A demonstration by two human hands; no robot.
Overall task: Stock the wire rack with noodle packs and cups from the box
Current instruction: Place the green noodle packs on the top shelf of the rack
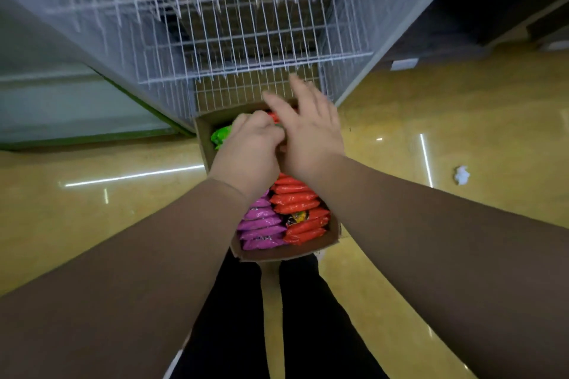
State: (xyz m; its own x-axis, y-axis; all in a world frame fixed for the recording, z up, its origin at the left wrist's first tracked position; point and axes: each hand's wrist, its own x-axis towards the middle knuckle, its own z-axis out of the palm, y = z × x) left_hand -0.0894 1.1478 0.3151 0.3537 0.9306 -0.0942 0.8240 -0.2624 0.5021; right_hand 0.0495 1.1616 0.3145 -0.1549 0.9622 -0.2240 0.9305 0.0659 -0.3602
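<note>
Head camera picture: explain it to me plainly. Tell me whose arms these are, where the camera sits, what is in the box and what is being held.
No machine here: a person wears the camera on the head, looking down at their own arms in brown sleeves. On the yellow floor stands a cardboard box of noodle packs: purple packs, red packs and a green pack. Behind it rises the white wire rack, with nothing visible on its shelves. The left hand is curled down among the packs, though what it grips is hidden. The right hand hovers with fingers spread, blurred. A crumpled white scrap lies to the right.
</note>
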